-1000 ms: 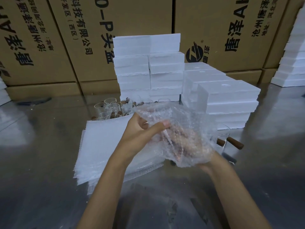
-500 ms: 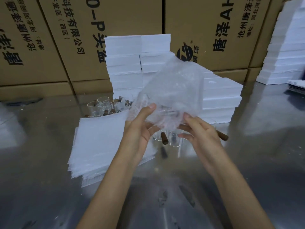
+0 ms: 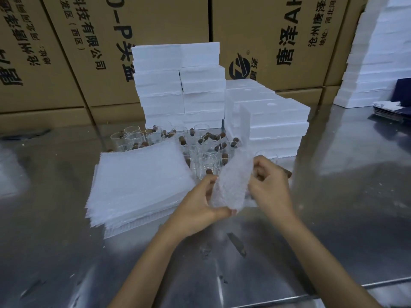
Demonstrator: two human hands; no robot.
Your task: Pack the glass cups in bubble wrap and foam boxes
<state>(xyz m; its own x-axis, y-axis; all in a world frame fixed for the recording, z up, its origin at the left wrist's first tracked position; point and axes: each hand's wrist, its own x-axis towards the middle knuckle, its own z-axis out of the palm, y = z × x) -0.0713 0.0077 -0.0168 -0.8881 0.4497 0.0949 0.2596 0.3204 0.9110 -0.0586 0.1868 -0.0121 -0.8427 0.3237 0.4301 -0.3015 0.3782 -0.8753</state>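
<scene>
Shiny metal table [image 3: 66, 252] holds glass cups [image 3: 206, 162] far behind; left hand [image 3: 200, 207] and right hand [image 3: 270, 185] each pinch one bubble wrap sheet [image 3: 232, 185], maybe folded.

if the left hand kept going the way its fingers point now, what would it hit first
Its fingers point right, so the left hand would first press further into the bubble wrap it already pinches; just beyond is the right hand, though depth is hard to judge.

The left hand [image 3: 201, 204] and right hand [image 3: 270, 187] are raised together at six o'clock, fingers curled and pinching a translucent bubble-wrap sheet [image 3: 231, 183].
</scene>
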